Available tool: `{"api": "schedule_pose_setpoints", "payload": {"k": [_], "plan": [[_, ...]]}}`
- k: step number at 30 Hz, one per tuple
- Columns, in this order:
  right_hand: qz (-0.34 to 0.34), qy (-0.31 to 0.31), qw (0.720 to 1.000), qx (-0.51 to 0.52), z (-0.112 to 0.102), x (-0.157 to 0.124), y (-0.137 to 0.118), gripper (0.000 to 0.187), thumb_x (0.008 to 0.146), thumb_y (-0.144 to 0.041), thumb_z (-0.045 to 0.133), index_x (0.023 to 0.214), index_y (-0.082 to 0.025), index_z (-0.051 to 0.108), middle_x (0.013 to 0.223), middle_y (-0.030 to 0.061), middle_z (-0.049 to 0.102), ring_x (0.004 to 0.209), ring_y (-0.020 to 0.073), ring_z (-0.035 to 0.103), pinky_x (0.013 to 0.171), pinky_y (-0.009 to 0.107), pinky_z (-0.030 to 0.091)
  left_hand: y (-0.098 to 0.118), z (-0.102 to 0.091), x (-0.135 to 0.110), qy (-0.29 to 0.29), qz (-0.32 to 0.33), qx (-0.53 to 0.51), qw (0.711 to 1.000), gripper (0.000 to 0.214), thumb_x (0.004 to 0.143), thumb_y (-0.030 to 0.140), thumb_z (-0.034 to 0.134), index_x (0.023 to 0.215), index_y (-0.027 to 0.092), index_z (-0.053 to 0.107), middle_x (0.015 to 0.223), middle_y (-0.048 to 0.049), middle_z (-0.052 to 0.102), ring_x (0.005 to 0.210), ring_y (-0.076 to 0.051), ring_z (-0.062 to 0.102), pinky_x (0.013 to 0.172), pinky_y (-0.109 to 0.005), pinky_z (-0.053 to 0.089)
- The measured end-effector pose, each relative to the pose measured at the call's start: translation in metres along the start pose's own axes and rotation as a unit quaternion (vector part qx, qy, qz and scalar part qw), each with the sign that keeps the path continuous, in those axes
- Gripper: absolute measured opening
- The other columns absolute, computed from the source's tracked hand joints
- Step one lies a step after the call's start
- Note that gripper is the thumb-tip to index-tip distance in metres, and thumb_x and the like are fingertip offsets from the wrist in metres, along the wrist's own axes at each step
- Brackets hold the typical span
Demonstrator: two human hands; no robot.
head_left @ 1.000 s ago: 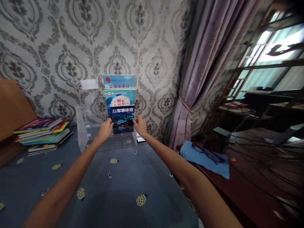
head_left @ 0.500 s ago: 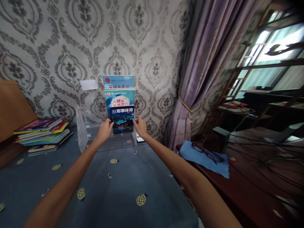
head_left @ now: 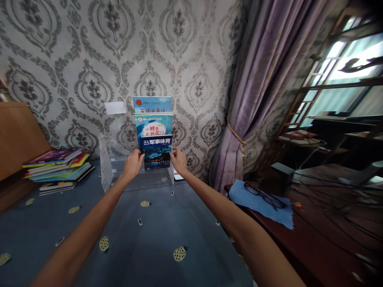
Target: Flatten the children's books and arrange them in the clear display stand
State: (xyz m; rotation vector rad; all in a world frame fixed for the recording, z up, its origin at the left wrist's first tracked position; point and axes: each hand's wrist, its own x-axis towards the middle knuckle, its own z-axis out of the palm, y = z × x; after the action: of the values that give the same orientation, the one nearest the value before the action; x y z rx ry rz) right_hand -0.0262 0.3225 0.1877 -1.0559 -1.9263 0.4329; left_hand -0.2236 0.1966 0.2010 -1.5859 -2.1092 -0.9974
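Observation:
A dark blue magazine (head_left: 157,150) stands upright in the front tier of a clear acrylic rack (head_left: 105,171) against the wall. My left hand (head_left: 132,164) grips its left edge and my right hand (head_left: 178,160) grips its right edge, fingers closed on the cover. Behind it, two more light blue books (head_left: 153,123) stand in the higher tiers, their lower parts hidden. The rack's left half holds nothing.
A stack of colourful books (head_left: 56,167) lies on the blue patterned cloth (head_left: 149,239) at the left. A wooden board (head_left: 18,135) leans at far left. To the right, glasses (head_left: 263,195) rest on a blue cloth on a dark desk with cables; a purple curtain (head_left: 254,87) hangs beside it.
Both hands stay on the magazine in the rack's front tier. The view has shifted slightly, so everything sits a little further right and lower.

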Motion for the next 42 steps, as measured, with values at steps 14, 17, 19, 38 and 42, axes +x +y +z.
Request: {"api": "schedule_pose_setpoints", "payload": {"k": [14, 17, 19, 38, 42], "plan": [[0.071, -0.008, 0.997, -0.039, -0.005, 0.011, -0.007, 0.035, 0.096, -0.036, 0.050, 0.122, -0.017, 0.063, 0.099, 0.0091, 0.074, 0.099, 0.0266, 0.066, 0.083, 0.033, 0.047, 0.014, 0.000, 0.009, -0.038, -0.089, 0.037, 0.995, 0.029, 0.098, 0.039, 0.041, 0.095, 0.022, 0.065, 0.090, -0.0074, 0.074, 0.086, -0.023, 0.066, 0.067, -0.028, 0.037], [0.065, -0.008, 0.997, -0.038, -0.004, 0.012, -0.004, 0.034, 0.096, -0.038, 0.049, 0.119, -0.018, 0.065, 0.100, 0.0095, 0.074, 0.098, 0.0269, 0.066, 0.083, 0.033, 0.047, 0.015, 0.001, 0.008, -0.042, -0.099, 0.038, 0.993, 0.032, 0.099, 0.041, 0.039, 0.095, 0.022, 0.065, 0.094, -0.0087, 0.074, 0.088, -0.024, 0.066, 0.067, -0.028, 0.036], [0.058, -0.006, 0.998, -0.037, -0.003, 0.012, -0.002, 0.034, 0.096, -0.038, 0.048, 0.117, -0.018, 0.066, 0.100, 0.0103, 0.074, 0.098, 0.0269, 0.066, 0.082, 0.033, 0.047, 0.014, 0.002, 0.008, -0.045, -0.104, 0.038, 0.993, 0.034, 0.099, 0.041, 0.038, 0.094, 0.021, 0.066, 0.097, -0.0099, 0.074, 0.090, -0.024, 0.065, 0.067, -0.028, 0.036], [-0.053, 0.054, 0.994, 0.079, 0.013, 0.007, 0.016, 0.028, 0.089, -0.030, 0.047, 0.113, -0.020, 0.057, 0.095, 0.0091, 0.070, 0.086, 0.0256, 0.064, 0.081, 0.038, 0.049, 0.005, 0.010, 0.011, -0.058, -0.119, -0.017, 0.991, 0.045, 0.097, 0.048, 0.035, 0.090, 0.019, 0.069, 0.087, -0.0106, 0.074, 0.086, -0.023, 0.065, 0.071, -0.027, 0.042], [-0.072, 0.045, 0.992, 0.097, 0.009, 0.016, 0.018, 0.025, 0.088, -0.029, 0.047, 0.109, -0.020, 0.058, 0.093, 0.0080, 0.068, 0.080, 0.0234, 0.063, 0.081, 0.038, 0.050, 0.002, 0.011, 0.011, -0.059, -0.121, -0.027, 0.991, 0.046, 0.096, 0.049, 0.035, 0.089, 0.018, 0.069, 0.088, -0.0102, 0.074, 0.085, -0.023, 0.066, 0.071, -0.027, 0.042]]}}
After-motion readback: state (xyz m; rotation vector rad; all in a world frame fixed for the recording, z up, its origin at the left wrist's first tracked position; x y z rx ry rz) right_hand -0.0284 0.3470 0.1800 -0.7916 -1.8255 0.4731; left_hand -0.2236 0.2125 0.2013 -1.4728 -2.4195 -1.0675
